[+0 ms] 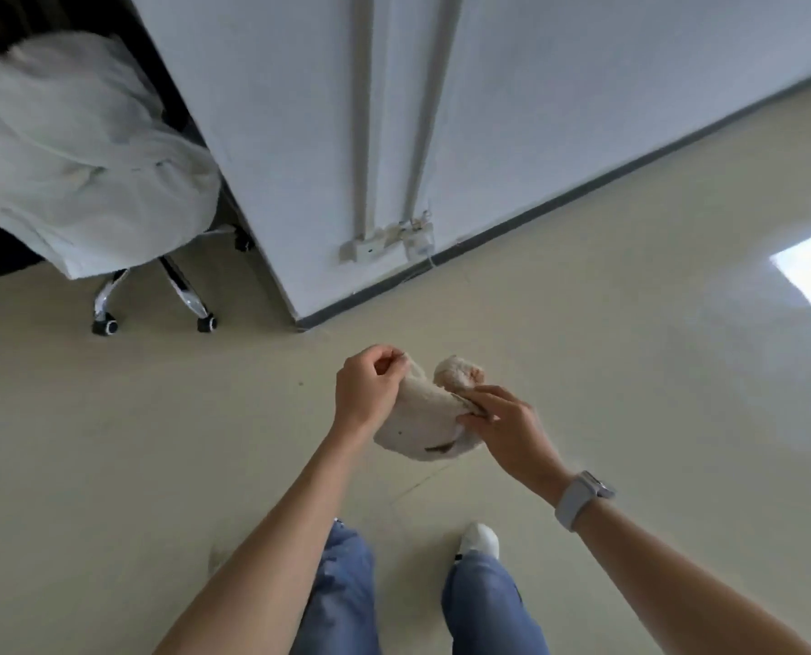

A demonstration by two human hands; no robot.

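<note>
Two hands (370, 390) pinching fleecy cloth (427, 413) edges, midair

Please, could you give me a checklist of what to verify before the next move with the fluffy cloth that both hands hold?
1. Grip of the left hand on the upper edge of the cloth: it pinches the edge, ok.
2. Grip of the right hand on the opposite edge: it pinches, ok.
3. Cloth kept off the floor: ok.
4. Cloth spread flat between the hands: not ok; it sags and its far end is bunched.
5. Room to move: the chair stands well apart, ok.
6. Cloth clean: small dark marks show; cannot tell.
</note>
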